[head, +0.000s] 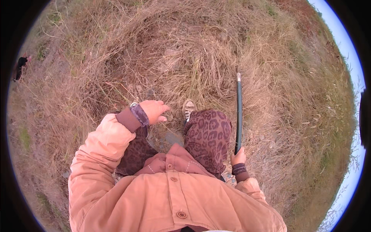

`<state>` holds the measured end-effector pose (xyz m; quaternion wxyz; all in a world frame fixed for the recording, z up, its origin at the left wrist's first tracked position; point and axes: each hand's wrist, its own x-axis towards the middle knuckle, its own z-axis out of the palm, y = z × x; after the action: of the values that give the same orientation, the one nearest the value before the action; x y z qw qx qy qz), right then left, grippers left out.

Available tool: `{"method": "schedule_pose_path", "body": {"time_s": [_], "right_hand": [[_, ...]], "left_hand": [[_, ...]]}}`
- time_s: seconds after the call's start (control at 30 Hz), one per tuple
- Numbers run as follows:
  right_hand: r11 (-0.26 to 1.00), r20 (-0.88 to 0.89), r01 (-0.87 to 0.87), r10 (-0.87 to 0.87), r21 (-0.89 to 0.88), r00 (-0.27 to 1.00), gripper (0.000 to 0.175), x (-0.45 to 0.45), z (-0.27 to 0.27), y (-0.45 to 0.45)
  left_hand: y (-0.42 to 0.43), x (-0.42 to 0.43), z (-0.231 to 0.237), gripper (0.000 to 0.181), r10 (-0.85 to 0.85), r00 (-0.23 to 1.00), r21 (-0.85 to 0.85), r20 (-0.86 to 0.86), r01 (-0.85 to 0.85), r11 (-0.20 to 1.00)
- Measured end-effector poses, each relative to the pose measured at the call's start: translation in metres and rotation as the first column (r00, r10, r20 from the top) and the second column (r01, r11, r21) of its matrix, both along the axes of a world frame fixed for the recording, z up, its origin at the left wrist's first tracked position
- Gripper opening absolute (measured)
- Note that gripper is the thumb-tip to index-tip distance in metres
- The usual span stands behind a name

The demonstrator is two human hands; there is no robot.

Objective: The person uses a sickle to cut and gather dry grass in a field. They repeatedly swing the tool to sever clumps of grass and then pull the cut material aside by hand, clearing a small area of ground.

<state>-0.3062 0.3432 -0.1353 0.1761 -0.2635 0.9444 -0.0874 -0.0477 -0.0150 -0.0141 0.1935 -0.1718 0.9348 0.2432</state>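
My right hand (pixel 238 157) grips the lower end of a long dark green handle (pixel 239 113) at my right side. The handle points away from me over dry grass, and a pale wrapped or metal part (pixel 238 76) shows near its far end; whatever lies beyond that is lost in the grass. My left hand (pixel 153 111) hangs in the air in front of my left knee, holding nothing, with thumb and fingers apart. Below it are stony soil and loose dry stalks (pixel 171 110).
Dry grass (pixel 200 72) surrounds a patch of bare reddish soil (pixel 142 47) ahead. A flat grey stone (pixel 174 138) lies between my legs, near my canvas shoe (pixel 189 110). A dark figure, perhaps a person (pixel 21 68), is at the far left edge.
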Motion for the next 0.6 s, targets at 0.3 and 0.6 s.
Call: {"method": "schedule_pose_path", "body": {"time_s": [0.3,0.6], "right_hand": [[0.994,0.117,0.085,-0.076,-0.071,0.99,0.029,0.01,-0.029,0.021],[0.933,-0.015,0.095,-0.106,-0.347,0.994,0.024,-0.022,-0.007,-0.036]], "left_hand": [[-0.004,0.0,0.004,0.041,0.053,0.999,-0.007,0.009,-0.053,0.999],[-0.04,0.029,0.028,0.037,0.282,0.831,0.052,-0.479,-0.294,0.954]]}}
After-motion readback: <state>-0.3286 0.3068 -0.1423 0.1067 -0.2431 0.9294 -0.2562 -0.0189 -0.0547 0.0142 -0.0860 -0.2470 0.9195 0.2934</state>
